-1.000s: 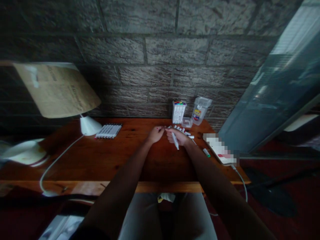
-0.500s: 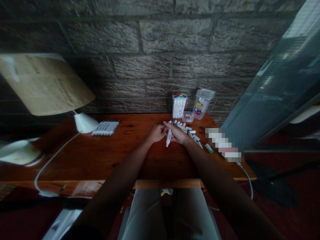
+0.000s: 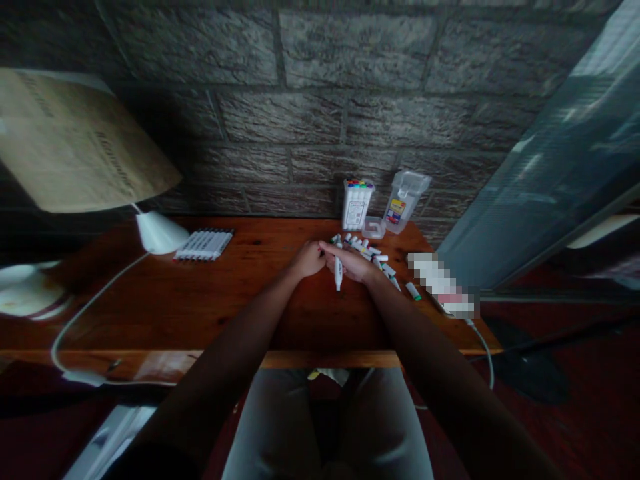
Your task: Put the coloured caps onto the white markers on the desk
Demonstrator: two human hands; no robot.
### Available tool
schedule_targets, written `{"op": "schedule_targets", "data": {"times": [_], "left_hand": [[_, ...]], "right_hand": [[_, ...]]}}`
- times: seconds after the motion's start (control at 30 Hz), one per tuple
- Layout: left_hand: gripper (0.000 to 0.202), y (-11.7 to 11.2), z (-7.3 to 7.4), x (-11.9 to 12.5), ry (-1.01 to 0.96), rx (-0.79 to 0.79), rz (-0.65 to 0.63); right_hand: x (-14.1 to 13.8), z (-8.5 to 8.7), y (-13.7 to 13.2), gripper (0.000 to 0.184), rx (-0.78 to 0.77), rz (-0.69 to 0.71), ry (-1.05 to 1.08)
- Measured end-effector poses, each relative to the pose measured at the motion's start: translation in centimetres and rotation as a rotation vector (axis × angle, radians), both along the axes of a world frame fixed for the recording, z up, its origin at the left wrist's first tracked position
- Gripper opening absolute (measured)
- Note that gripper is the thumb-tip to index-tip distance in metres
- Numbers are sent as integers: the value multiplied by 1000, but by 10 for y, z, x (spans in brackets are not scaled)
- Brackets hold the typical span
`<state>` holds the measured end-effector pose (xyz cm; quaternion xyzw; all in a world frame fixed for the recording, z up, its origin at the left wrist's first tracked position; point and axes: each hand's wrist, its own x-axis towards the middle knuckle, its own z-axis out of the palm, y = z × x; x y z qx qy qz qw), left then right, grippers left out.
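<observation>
My right hand (image 3: pixel 354 263) is closed round a white marker (image 3: pixel 339 275), whose lower end points down toward me. Against it, my left hand (image 3: pixel 309 259) is closed too, the fingers of both hands meeting above the wooden table. A small red spot shows at the left fingers; what they hold, if anything, is hidden. Loose white markers (image 3: pixel 373 252) with coloured ends lie scattered just behind and right of my right hand. One short piece with a green end (image 3: pixel 413 291) lies farther right.
At left, a row of white markers (image 3: pixel 205 245) lies beside a lamp (image 3: pixel 160 233) and a white bowl (image 3: pixel 31 293). A filled marker case (image 3: pixel 357 205), an open clear case (image 3: pixel 404 203) and a clear lid (image 3: pixel 373 228) stand by the wall. A blurred-out object (image 3: pixel 443 285) with a cable lies right.
The marker in my right hand has turned from slanted to nearly upright. Both hands stay together; the whole view has shifted slightly.
</observation>
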<state>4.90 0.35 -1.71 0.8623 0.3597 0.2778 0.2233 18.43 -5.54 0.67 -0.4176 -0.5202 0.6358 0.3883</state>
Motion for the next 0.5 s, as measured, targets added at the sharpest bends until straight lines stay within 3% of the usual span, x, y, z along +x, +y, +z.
{"op": "schedule_targets", "data": {"times": [0.1, 0.5], "left_hand": [[16, 1, -2, 0, 20, -3, 0], [15, 4, -5, -2, -10, 10, -55]], "right_hand": [[0, -3, 2, 60, 76, -33, 9], [-2, -4, 2, 62, 78, -39, -53]]}}
